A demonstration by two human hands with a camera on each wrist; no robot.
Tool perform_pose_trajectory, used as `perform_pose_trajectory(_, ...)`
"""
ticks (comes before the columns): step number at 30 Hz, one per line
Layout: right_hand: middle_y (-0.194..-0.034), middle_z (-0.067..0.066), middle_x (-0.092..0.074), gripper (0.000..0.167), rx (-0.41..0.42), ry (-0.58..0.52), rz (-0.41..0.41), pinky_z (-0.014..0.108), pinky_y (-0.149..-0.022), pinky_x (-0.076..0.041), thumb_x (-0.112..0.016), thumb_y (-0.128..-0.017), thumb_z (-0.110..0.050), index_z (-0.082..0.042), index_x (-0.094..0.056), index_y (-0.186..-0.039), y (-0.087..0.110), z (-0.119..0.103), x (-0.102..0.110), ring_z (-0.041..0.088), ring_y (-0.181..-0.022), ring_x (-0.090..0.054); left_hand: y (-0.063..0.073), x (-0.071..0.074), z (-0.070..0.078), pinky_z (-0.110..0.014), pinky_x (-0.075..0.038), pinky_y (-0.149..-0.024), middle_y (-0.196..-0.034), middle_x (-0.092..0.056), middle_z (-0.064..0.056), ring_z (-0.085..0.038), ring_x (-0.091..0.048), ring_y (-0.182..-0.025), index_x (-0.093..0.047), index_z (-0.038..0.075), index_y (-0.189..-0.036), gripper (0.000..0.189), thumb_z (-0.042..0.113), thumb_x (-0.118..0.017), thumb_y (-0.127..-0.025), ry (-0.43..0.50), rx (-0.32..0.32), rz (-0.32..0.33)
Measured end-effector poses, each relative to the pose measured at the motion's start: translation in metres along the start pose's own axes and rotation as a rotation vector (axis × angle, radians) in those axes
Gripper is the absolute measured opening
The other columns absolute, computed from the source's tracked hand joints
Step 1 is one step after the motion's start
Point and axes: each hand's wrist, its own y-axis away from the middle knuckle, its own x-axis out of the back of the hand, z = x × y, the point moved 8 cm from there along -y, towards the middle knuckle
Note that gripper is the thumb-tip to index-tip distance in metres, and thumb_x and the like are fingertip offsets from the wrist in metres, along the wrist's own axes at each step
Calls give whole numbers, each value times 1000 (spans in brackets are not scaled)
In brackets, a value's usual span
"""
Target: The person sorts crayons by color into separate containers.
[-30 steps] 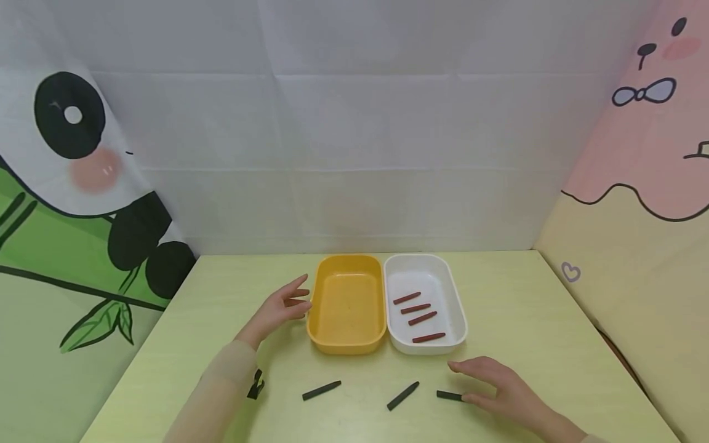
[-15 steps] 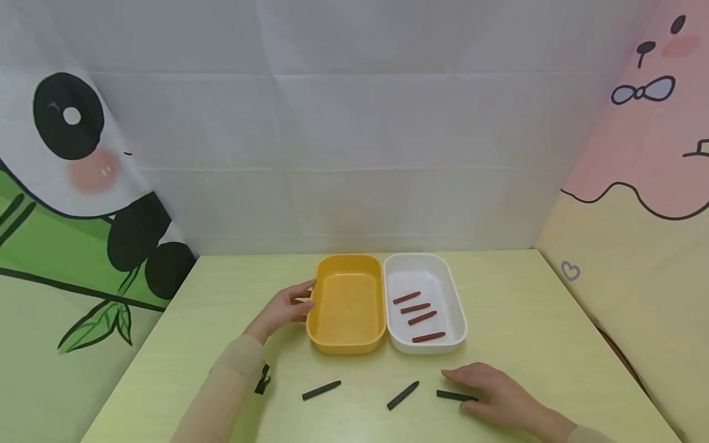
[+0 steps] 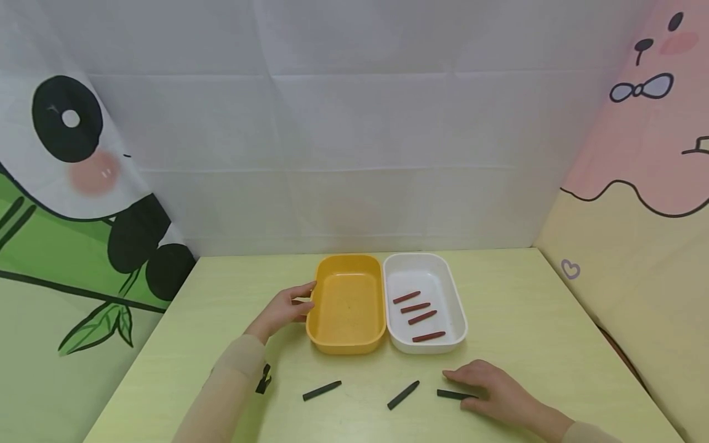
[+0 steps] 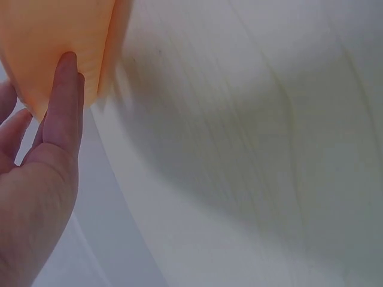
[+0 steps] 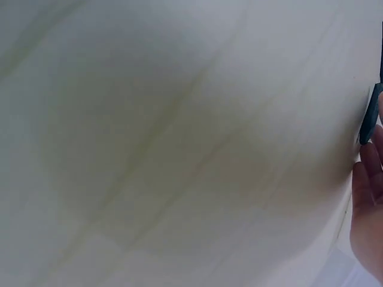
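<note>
My left hand (image 3: 281, 312) rests at the left wall of a yellow tray (image 3: 313, 335). Its fairly straight fingertips touch the outside of the tray (image 4: 57, 30) in the left wrist view. At the front right, my right hand (image 3: 501, 394) is spread around a black crayon (image 3: 451, 394) lying on the table, thumb on the near side and fingers on the far side, with a gap between them. In the right wrist view the same crayon (image 5: 370, 119) sits by the fingertips. Two more black crayons, one on the left (image 3: 322, 391) and a middle one (image 3: 404, 395), lie in front of the trays.
Beside the yellow tray stands a white tray (image 3: 455, 289), holding several dark red crayons (image 3: 423, 317). Both are on a pale yellow table (image 3: 515, 307). A white cloth backdrop (image 3: 354, 154) rises behind, with printed cartoon panels at either side.
My left hand has moved right, onto the yellow tray's wall. The right hand has shifted slightly left, and more of the crayon's right end now shows. The crayons and trays stay put.
</note>
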Motion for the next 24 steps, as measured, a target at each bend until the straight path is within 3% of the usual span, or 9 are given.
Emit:
perform_pose_trajectory(9, -113, -7, -66, 50, -30, -11, -2, 27, -81, -49, -83, -80, -17, -14, -68, -127, -2, 0, -2, 11, -98, -58, 0, 1, -2, -40, -57, -84, -149, -40, -26, -40, -58, -118, -37, 5, -152, 57, 5, -57, -99, 5, 29, 15)
perform_pose_trajectory(24, -99, -9, -60, 30, -84, -101, -59, 22, -68, -47, -80, -81, -6, -13, -77, -110, -6, 1, -10, 4, -86, -53, 2, 1, 1, -40, -57, -84, -146, -41, -28, -40, -59, -116, -36, 3, -152, 57, 5, -57, -100, 0, 24, 10)
